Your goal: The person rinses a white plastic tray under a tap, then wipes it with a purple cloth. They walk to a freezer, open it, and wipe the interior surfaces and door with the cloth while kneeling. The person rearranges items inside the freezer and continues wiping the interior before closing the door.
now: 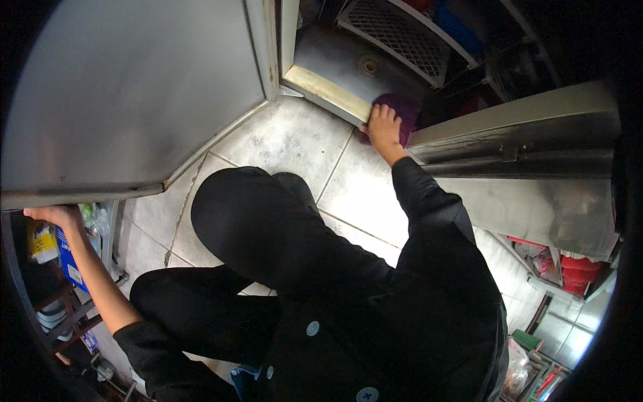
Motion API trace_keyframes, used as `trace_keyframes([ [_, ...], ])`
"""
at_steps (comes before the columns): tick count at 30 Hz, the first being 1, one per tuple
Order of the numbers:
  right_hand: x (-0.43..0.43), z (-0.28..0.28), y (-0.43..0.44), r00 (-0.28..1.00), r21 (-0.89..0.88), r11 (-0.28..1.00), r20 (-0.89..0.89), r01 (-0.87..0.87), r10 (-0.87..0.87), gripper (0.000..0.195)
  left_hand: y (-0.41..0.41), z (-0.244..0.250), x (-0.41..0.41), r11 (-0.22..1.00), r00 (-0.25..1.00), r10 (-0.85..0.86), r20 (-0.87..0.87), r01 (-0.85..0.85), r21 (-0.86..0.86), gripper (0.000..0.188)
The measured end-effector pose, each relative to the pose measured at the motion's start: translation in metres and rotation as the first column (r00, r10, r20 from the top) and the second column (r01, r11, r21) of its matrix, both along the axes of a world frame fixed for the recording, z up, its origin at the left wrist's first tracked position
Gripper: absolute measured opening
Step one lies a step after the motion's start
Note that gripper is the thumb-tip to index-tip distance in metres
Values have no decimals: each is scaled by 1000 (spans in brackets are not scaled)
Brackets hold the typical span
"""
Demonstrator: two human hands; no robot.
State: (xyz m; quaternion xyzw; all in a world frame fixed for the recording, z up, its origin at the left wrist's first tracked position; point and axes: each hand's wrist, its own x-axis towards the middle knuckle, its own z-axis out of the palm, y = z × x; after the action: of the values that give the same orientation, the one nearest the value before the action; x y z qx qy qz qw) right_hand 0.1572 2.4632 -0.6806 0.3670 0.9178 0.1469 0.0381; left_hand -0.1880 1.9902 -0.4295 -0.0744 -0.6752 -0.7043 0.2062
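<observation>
My right hand (386, 126) presses a dark purple cloth (408, 113) on the pale metal sill (331, 93) of an open cabinet that looks like a steel refrigerator. Part of the cloth lies over the cabinet's dark inner floor (336, 60), and a fold hangs over the sill's front edge. At the far left, my left hand (58, 216) grips the outer edge of the swung-out metal door (140, 100). The door edge hides some of its fingers. A round drain hole (369, 66) shows in the cabinet floor.
A wire-mesh shelf or rack (397, 37) sits inside the cabinet. Dark shelving (65, 321) with packages stands at left. A steel panel (532, 206) closes off the right, with red containers (580, 274) beyond. My knees (251, 226) are bent over the tiled floor (296, 140).
</observation>
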Motion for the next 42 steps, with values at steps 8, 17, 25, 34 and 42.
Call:
trace_keyframes([
  [8, -158, -5, -38, 984, 70, 989, -119, -128, 136, 60, 26, 11, 26, 999, 1000, -4, 18, 5, -35, 90],
  [17, -21, -2, -7, 950, -82, 984, -284, -156, 127, 61, -3, 3, 16, 995, 999, 31, 33, -28, -92, 92],
  [25, 17, -5, -5, 993, 98, 990, -79, 98, -90, 63, 10, -8, -3, 999, 999, -28, 19, 28, -44, 82],
  [34, -136, -15, -31, 953, 5, 995, -286, -104, 101, 65, 28, 6, 15, 999, 999, 43, -6, -43, -25, 85],
  [42, -114, 14, -12, 866, -208, 854, -277, -476, 415, 82, 21, 12, 19, 996, 999, 54, -11, -54, -72, 83],
])
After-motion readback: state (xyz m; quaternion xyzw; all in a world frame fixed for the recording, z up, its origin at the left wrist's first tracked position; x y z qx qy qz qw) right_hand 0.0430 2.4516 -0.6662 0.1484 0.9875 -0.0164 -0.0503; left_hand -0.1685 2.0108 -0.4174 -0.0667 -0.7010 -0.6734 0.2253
